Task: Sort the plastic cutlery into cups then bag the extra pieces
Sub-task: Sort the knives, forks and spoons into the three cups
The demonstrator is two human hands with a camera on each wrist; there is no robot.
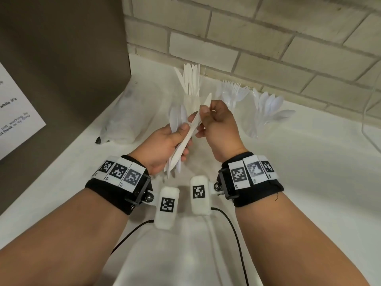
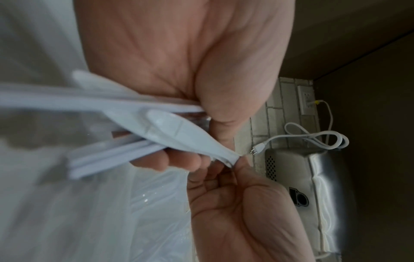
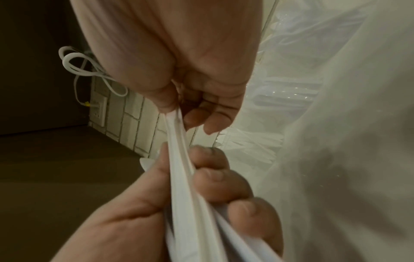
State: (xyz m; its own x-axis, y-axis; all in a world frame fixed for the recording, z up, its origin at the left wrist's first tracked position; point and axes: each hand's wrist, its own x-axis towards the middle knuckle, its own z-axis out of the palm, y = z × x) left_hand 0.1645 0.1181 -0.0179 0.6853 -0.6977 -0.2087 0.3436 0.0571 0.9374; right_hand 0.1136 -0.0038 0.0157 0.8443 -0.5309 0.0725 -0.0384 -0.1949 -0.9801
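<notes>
My left hand [image 1: 162, 145] grips a bundle of white plastic cutlery [image 1: 179, 129], spoons and knives together; the bundle [image 2: 112, 124] fills the left wrist view. My right hand [image 1: 216, 120] pinches the upper part of one white knife [image 1: 206, 102] whose lower end still lies in that bundle under the left thumb. In the right wrist view the knife [image 3: 177, 141] runs from the right fingers [image 3: 201, 120] down into the left hand [image 3: 212, 186]. Behind stand clear cups: knives [image 1: 190, 83], forks [image 1: 235, 92], spoons [image 1: 268, 106].
A clear plastic bag [image 1: 123, 120] lies on the white counter [image 1: 288, 162] to the left, beside a brown panel [image 1: 61, 58]. A brick wall [image 1: 268, 48] runs behind the cups. A steel appliance [image 2: 313, 177] and a white cord [image 2: 313, 136] show in the left wrist view.
</notes>
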